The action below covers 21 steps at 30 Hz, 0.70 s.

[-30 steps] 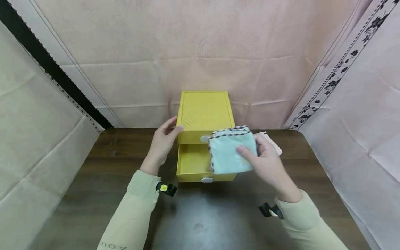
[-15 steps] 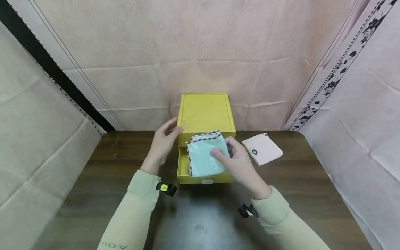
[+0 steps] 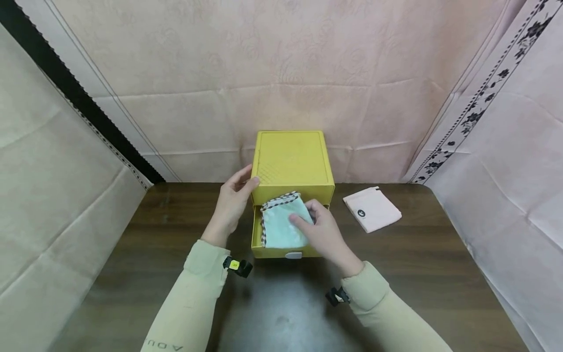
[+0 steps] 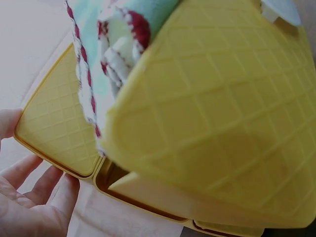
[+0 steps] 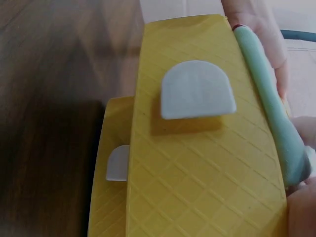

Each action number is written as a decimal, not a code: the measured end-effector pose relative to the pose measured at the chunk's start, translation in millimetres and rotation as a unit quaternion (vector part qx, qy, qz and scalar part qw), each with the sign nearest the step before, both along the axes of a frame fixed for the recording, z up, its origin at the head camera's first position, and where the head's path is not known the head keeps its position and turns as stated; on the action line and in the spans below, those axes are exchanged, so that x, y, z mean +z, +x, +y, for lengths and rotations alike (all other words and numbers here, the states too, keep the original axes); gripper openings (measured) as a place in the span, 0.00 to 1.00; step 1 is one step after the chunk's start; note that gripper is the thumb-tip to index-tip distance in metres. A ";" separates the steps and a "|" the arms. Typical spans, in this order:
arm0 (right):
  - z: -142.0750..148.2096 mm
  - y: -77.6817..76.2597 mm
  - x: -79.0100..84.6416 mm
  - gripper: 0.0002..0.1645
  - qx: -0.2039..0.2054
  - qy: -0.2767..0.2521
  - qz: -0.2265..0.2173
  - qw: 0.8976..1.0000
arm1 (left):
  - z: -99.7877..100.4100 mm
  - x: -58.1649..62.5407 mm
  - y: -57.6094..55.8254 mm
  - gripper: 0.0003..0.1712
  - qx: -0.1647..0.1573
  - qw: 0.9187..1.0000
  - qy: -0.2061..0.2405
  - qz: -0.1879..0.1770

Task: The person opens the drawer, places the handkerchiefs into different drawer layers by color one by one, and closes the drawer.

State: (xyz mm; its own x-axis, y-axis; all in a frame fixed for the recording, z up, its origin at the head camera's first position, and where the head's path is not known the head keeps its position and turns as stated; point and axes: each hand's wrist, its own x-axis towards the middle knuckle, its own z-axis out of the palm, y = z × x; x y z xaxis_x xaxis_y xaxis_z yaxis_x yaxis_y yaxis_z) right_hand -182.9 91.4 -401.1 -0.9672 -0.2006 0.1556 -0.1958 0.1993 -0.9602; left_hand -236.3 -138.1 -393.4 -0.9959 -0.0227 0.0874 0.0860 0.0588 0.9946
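Note:
The yellow drawer box (image 3: 290, 156) stands at the back of the table, its middle drawer (image 3: 270, 253) pulled out. In that drawer's opening lies a folded mint-green towel (image 3: 281, 227) with a dark-and-white twisted trim. My right hand (image 3: 323, 232) pinches the towel's right side, thumb on top and fingers beneath. At the box's left side my left hand (image 3: 233, 200) rests with its thumb by the upper front corner; the left wrist view shows fingertips (image 4: 66, 190) against the box wall. In the right wrist view, the towel's folded edge (image 5: 269, 98) runs along the open drawer's rim.
A folded pale pink towel (image 3: 373, 210) with a small dark round mark lies right of the box on the brown wooden table (image 3: 176, 293). Behind the box hangs a pale cloth wall (image 3: 281, 73). A lower drawer (image 5: 116, 192) is closed under the open one.
My right hand has carried the mint-green towel left and down, from beside the box into the open drawer. The pink towel has come into fuller view. My left hand stays at the box.

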 end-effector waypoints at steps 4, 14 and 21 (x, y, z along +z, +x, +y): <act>-0.9 -6.3 -12.3 0.15 -0.042 0.039 0.011 0.998 | 1.3 4.3 2.7 0.31 -0.001 1.000 -0.003 -0.003; -10.8 -17.3 -9.6 0.14 -0.044 0.239 -0.034 0.969 | 0.5 -0.3 -2.3 0.33 0.009 1.000 -0.009 -0.001; -20.8 -25.3 -7.8 0.18 -0.089 0.443 0.025 0.892 | -0.7 0.2 -0.9 0.33 0.003 1.000 -0.011 -0.005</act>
